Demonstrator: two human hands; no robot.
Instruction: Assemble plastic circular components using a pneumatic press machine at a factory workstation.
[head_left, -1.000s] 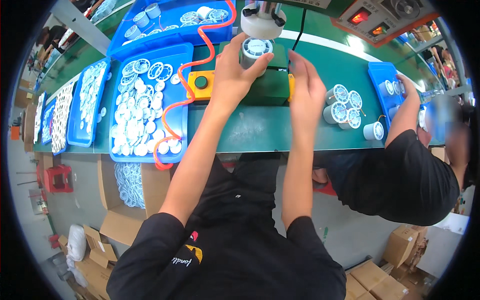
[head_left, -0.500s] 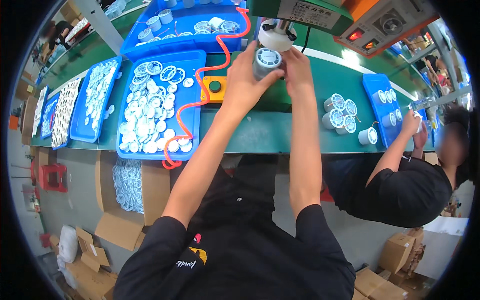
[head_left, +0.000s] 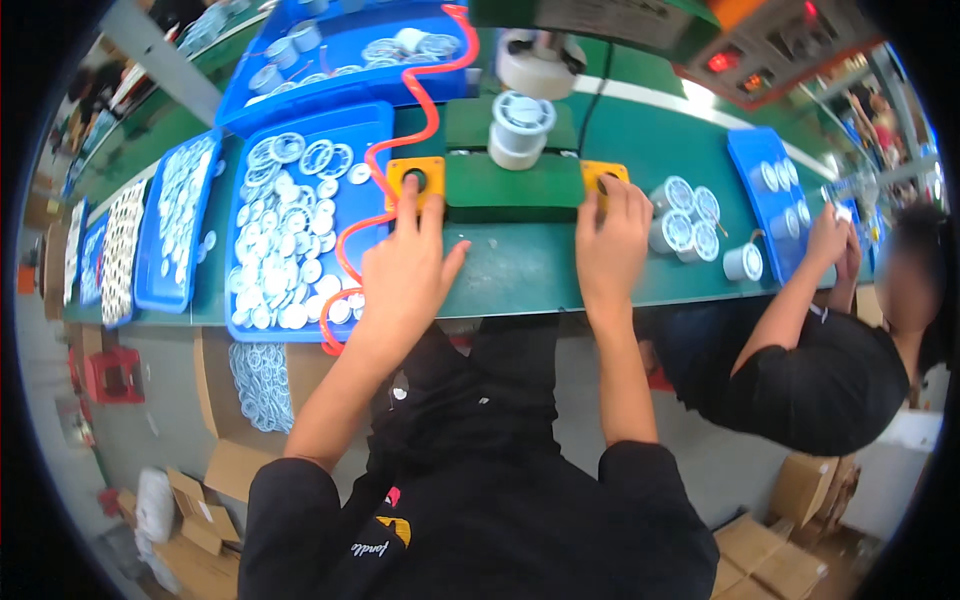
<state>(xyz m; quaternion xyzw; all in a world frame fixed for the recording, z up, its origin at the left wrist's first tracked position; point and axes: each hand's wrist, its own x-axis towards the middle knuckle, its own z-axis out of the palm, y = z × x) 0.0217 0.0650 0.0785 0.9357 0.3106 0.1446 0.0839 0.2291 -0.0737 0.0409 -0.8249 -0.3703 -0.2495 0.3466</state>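
Note:
My left hand [head_left: 408, 262] has its fingers stretched onto the button of the left yellow button box [head_left: 430, 178]. On the right yellow button box [head_left: 593, 172] lie the fingertips of my right hand [head_left: 612, 245], palm down. Neither hand holds anything. Between the two boxes, a white round spool-like part [head_left: 522, 118] with a slotted top stands upright on the green press base [head_left: 510, 190]. Right above it is the white press head [head_left: 538, 68], apart from the part as far as I can see.
Left of me, a blue tray [head_left: 375, 125] holds many white discs and rings, with a red coiled hose [head_left: 345, 245] along its edge. Several white parts [head_left: 685, 215] stand on the right. A co-worker [head_left: 820, 370] sits there by another blue tray [head_left: 755, 150].
Both hands have let go of the white part, which now stands under the press head. They have moved apart and toward me, onto the two yellow button boxes.

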